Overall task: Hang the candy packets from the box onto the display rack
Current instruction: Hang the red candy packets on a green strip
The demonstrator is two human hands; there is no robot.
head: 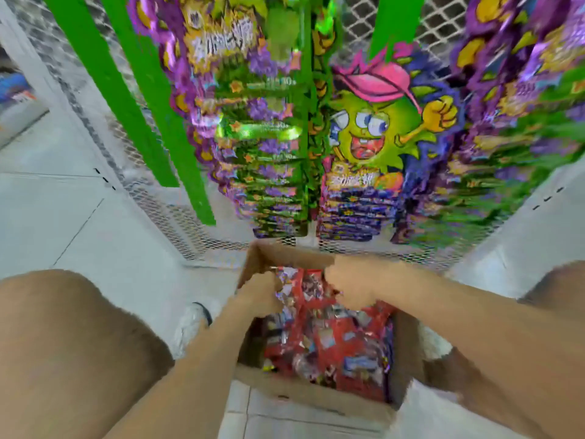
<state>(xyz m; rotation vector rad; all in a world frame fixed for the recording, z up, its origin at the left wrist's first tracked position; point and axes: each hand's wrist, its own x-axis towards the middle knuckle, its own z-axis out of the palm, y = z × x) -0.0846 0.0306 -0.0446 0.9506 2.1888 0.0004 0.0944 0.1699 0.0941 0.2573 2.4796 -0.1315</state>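
An open cardboard box [310, 397] sits on the floor between my knees, filled with red candy packets [329, 343]. My left hand [259, 296] and my right hand [351, 286] are both down at the far end of the box, fingers closed on the top edge of a red packet [304, 286]. Above the box stands the white mesh display rack [196, 229], hung with purple and green candy packets [272, 172] and a card with a green cartoon character in a pink cap [373, 122].
Green strips [177, 147] run down the rack's left side. My knees [63, 343] flank the box on both sides. A pale shoe [193, 321] rests left of the box on the light tiled floor [63, 210].
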